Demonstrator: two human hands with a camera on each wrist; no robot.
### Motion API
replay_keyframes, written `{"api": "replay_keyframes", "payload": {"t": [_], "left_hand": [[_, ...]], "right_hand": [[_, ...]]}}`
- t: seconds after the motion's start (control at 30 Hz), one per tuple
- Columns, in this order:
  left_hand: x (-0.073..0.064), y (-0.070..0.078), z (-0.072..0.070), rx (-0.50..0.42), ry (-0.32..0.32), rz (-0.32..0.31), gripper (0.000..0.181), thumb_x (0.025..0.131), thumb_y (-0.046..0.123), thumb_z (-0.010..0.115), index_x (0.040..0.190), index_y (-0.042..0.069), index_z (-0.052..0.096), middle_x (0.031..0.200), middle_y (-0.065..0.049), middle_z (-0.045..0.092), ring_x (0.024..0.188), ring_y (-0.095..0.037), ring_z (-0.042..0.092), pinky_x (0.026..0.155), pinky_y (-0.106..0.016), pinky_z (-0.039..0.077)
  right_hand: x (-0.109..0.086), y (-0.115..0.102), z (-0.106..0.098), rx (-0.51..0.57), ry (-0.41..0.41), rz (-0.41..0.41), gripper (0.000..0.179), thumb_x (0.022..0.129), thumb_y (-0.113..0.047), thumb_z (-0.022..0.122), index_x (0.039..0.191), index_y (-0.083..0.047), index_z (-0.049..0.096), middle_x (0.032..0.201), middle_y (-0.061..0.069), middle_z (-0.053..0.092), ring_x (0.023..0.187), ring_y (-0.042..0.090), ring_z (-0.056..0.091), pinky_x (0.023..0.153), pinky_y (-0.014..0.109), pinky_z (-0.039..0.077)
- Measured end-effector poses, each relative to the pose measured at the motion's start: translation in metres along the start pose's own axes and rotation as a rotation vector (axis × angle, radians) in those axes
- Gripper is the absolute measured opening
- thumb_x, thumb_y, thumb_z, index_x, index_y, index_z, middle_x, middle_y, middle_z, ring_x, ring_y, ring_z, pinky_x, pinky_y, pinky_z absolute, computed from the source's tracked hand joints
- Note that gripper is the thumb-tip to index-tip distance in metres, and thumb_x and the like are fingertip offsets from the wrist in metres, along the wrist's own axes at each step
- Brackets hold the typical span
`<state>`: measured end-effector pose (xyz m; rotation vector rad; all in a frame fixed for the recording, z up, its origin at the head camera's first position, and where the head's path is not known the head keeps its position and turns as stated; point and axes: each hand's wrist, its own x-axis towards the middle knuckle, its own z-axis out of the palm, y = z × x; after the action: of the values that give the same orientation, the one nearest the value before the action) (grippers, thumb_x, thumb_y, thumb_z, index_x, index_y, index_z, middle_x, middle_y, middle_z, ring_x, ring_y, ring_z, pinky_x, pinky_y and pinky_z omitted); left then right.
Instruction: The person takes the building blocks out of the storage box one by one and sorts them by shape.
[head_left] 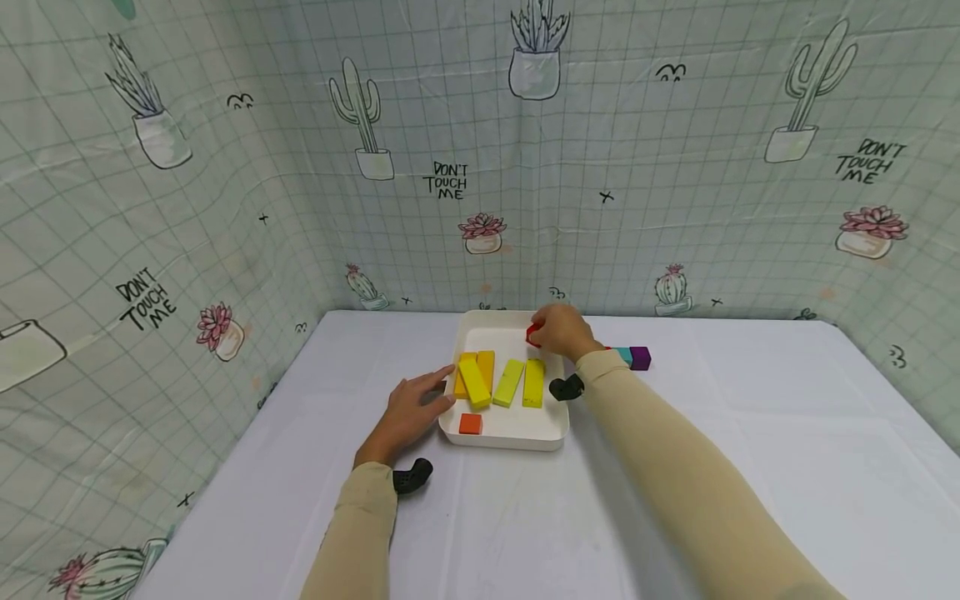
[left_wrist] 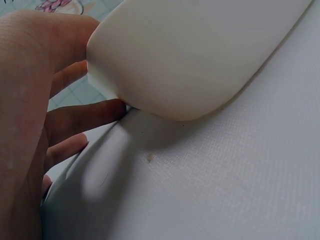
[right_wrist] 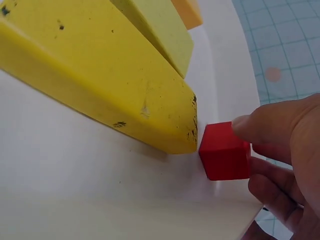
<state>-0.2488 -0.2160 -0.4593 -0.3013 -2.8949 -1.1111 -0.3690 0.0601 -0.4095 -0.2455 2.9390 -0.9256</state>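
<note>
My right hand [head_left: 564, 331] pinches a small red block [right_wrist: 223, 151] between thumb and fingers, low in the tray's far right corner. The block sits close to the end of a long yellow block [right_wrist: 110, 75]. My left hand [head_left: 405, 417] holds the left side of the shallow white tray [head_left: 517, 437]. Its thumb [left_wrist: 75, 37] reaches over the rim, while a fingertip touches the outer wall low down. Several yellow and amber blocks lie in the tray, one yellow block [head_left: 474, 383] resting across others. An orange block [head_left: 470, 424] lies near the front left corner.
To the right of the tray, a teal block [head_left: 623, 356] and a purple block [head_left: 641, 358] lie on the white table [head_left: 510, 517], with a bit of red beside them, partly behind my right wrist. A printed cloth [head_left: 420, 242] hangs behind and along the left.
</note>
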Motion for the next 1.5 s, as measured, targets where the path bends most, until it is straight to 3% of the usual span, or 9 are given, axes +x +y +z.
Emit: {"api": "replay_keyframes", "payload": {"t": [0.2, 0.4, 0.73, 1.1, 1.5], "left_hand": [[0.001, 0.000, 0.000, -0.001, -0.006, -0.009, 0.056, 0.098, 0.036, 0.057, 0.152, 0.026, 0.046, 0.142, -0.008, 0.058, 0.142, -0.031, 0.039, 0.121, -0.057, 0.003], [0.001, 0.000, 0.000, -0.001, -0.012, -0.021, 0.057, 0.098, 0.037, 0.058, 0.152, 0.027, 0.046, 0.142, -0.009, 0.058, 0.141, -0.031, 0.039, 0.121, -0.056, 0.002], [0.000, 0.001, 0.002, 0.005, -0.003, -0.039, 0.056, 0.098, 0.036, 0.059, 0.152, 0.027, 0.047, 0.142, -0.009, 0.058, 0.142, -0.031, 0.039, 0.121, -0.057, 0.003], [-0.002, 0.004, 0.000, 0.008, -0.009, -0.030, 0.057, 0.098, 0.036, 0.057, 0.153, 0.026, 0.045, 0.143, -0.010, 0.057, 0.140, -0.032, 0.040, 0.121, -0.057, 0.002], [0.000, 0.004, 0.002, 0.017, 0.001, -0.043, 0.057, 0.098, 0.036, 0.058, 0.153, 0.026, 0.046, 0.142, -0.010, 0.057, 0.141, -0.032, 0.040, 0.121, -0.057, 0.003]], "right_hand": [[-0.001, -0.003, 0.000, -0.049, 0.003, 0.007, 0.038, 0.091, -0.020, 0.073, 0.125, -0.004, 0.068, 0.115, 0.014, 0.067, 0.099, 0.031, 0.057, 0.088, 0.041, 0.055], [0.000, -0.001, 0.001, -0.019, 0.010, 0.014, 0.036, 0.092, -0.018, 0.071, 0.125, -0.004, 0.068, 0.114, 0.013, 0.067, 0.098, 0.031, 0.058, 0.088, 0.041, 0.055], [-0.004, -0.001, -0.010, 0.193, 0.019, -0.052, 0.040, 0.094, -0.016, 0.066, 0.130, 0.000, 0.062, 0.124, 0.018, 0.064, 0.108, 0.032, 0.059, 0.094, 0.042, 0.053], [-0.021, 0.014, -0.021, 0.377, 0.093, -0.044, 0.043, 0.097, -0.022, 0.064, 0.137, -0.007, 0.058, 0.131, 0.014, 0.060, 0.117, 0.034, 0.055, 0.100, 0.049, 0.050], [-0.045, 0.031, -0.031, 0.587, 0.115, -0.033, 0.044, 0.098, -0.019, 0.061, 0.140, -0.007, 0.055, 0.136, 0.016, 0.058, 0.114, 0.032, 0.062, 0.093, 0.041, 0.055]]}}
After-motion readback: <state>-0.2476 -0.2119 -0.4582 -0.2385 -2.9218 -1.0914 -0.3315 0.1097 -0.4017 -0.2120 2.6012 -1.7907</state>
